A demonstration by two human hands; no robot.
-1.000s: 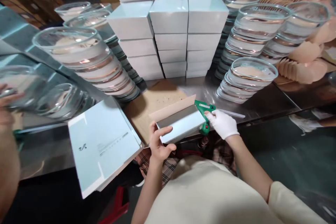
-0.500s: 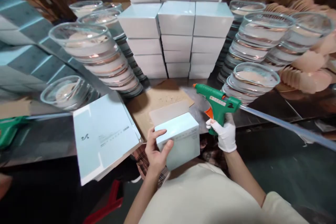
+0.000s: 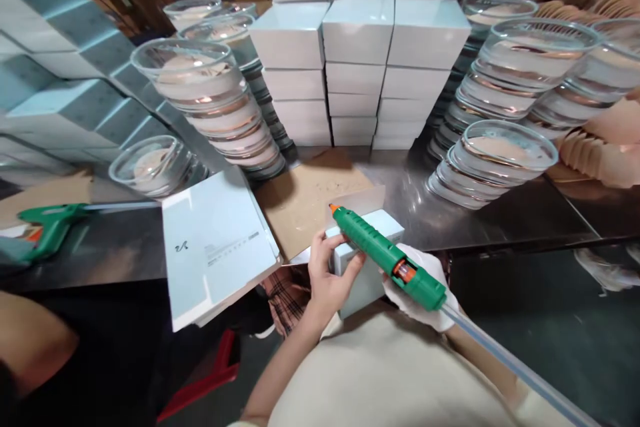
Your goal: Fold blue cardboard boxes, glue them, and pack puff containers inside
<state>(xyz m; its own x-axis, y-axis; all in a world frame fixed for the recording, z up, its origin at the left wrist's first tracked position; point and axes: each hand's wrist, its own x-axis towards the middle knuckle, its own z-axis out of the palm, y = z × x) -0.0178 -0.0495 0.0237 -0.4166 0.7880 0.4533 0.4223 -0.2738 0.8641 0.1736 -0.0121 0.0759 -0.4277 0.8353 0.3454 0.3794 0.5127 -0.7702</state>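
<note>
Two hands: left hand (image 3: 327, 280) clamped, fingers and thumb, on pale-blue box's (image 3: 365, 290) left end; right hand (image 3: 423, 290), white-gloved, wrapped round green glue gun (image 3: 377, 245).
Pale-blue box: at metal bench's (image 3: 415, 193) near edge, close to wearer's cream top (image 3: 380, 373), flap (image 3: 363, 199) raised on far side.
Glue gun: slanting over box, orange nozzle (image 3: 335, 209) above brown cardboard (image 3: 303, 197), clear stick (image 3: 500, 350) out of rear.

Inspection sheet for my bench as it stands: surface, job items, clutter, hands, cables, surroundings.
Surface: metal table, brown cardboard on top.
Job items: pale box; green glue gun above it.
Clutter: printed pale-blue stack; clear dishes stacked left and right.
Hands: left hand, bare, grips the box; right hand, gloved, holds the gun.
Cables: nothing seen; clear rod extends from the gun's rear.
Surroundings: stacked white boxes behind; second glue gun left.
</note>
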